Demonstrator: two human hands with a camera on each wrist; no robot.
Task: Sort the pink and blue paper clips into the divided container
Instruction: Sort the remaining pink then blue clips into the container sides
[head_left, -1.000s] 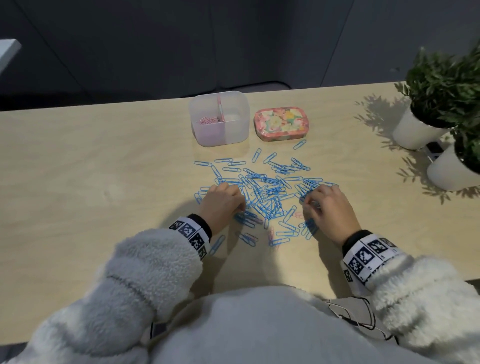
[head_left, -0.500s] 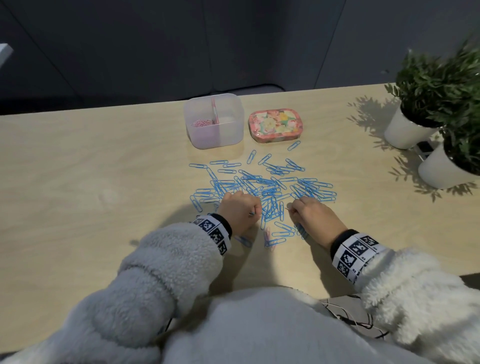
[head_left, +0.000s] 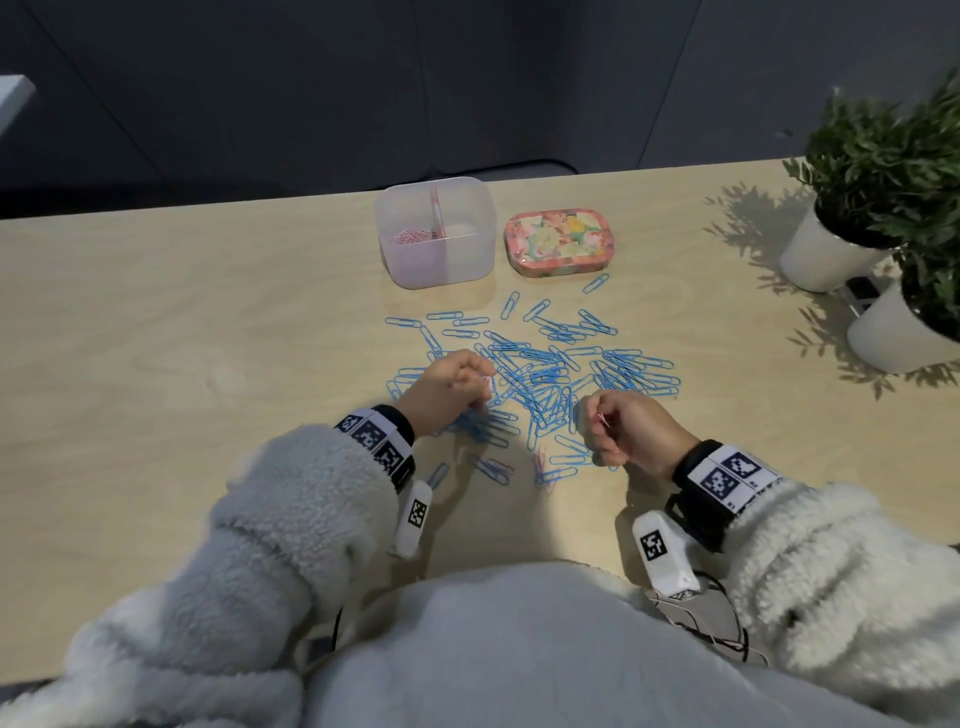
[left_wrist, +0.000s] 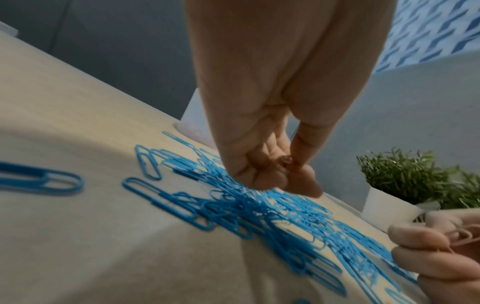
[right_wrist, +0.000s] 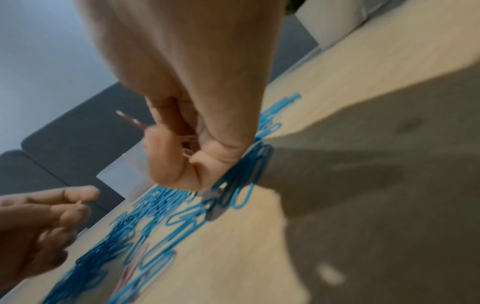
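A loose pile of blue paper clips (head_left: 550, 374) is spread over the middle of the wooden table (head_left: 182, 338). My left hand (head_left: 480, 387) hovers at its left edge, fingers curled, pinching what looks like a pink clip (right_wrist: 78, 202). At the pile's near right edge my right hand (head_left: 597, 421) is curled round several pink clips (right_wrist: 188, 142), one of which sticks out (right_wrist: 131, 121). A few pink clips (head_left: 542, 465) lie among the nearest blue ones. The clear divided container (head_left: 467, 260) stands beyond the pile, with pink clips (head_left: 410, 237) in its left compartment.
A floral tin (head_left: 558, 240) sits just right of the container. Two potted plants in white pots (head_left: 826, 254) (head_left: 898, 338) stand at the right end of the table. Bare wood stretches to the left of the pile.
Both hands have lifted off the pile and curled up with pink clips in them. The right hand has drawn back toward me and turned its fingers inward.
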